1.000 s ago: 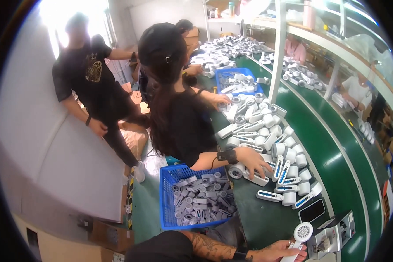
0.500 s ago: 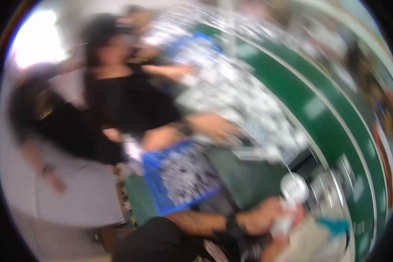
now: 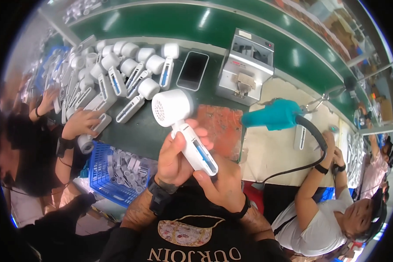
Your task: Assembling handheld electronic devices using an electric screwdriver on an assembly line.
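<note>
A white handheld device (image 3: 195,144), its round head perforated and its handle set with a blue strip, is tilted before my chest. My left hand (image 3: 175,159) is closed around the handle, thumb on the near side and fingertips showing behind. At the handle's lower end my right hand (image 3: 225,187) grips it, thumb pressed against the edge. Just beyond lies a worn reddish mat (image 3: 220,131) on the green workbench (image 3: 133,139). Many similar white devices (image 3: 129,65) are piled at the far left, some overlapping.
A grey metal machine (image 3: 245,70) stands at the back beside a black phone (image 3: 193,70). On the right hangs a teal power tool (image 3: 273,115) with a black cable. A blue basket (image 3: 101,163) holds small parts. Co-workers' hands (image 3: 81,123) work at left and right.
The view has swung from the left side of the bench to straight ahead and is now sharp. The white device is now centred, held by both hands.
</note>
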{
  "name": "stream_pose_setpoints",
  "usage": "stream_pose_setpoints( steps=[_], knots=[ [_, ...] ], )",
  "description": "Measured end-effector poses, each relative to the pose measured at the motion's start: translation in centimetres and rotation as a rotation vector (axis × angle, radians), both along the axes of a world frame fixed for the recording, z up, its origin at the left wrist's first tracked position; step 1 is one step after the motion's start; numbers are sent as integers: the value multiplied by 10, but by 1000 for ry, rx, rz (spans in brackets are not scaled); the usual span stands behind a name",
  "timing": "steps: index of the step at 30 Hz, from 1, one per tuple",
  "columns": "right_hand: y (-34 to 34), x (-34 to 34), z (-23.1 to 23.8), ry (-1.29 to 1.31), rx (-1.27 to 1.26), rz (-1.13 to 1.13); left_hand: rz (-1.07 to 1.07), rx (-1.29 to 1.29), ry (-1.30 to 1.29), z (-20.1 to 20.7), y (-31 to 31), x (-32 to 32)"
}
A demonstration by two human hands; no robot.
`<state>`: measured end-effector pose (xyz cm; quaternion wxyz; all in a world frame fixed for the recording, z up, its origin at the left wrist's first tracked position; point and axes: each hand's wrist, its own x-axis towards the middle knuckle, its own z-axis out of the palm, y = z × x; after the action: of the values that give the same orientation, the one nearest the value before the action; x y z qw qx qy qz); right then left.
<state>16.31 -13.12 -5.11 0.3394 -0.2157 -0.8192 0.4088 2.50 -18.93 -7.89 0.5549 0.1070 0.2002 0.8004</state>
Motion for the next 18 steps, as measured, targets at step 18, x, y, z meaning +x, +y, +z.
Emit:
stream_pose_setpoints(
  steps=[18],
  knots=[
    [-1, 6, -2, -26, -176, -21, 41, 9, 38, -5, 0, 7]
  ],
)
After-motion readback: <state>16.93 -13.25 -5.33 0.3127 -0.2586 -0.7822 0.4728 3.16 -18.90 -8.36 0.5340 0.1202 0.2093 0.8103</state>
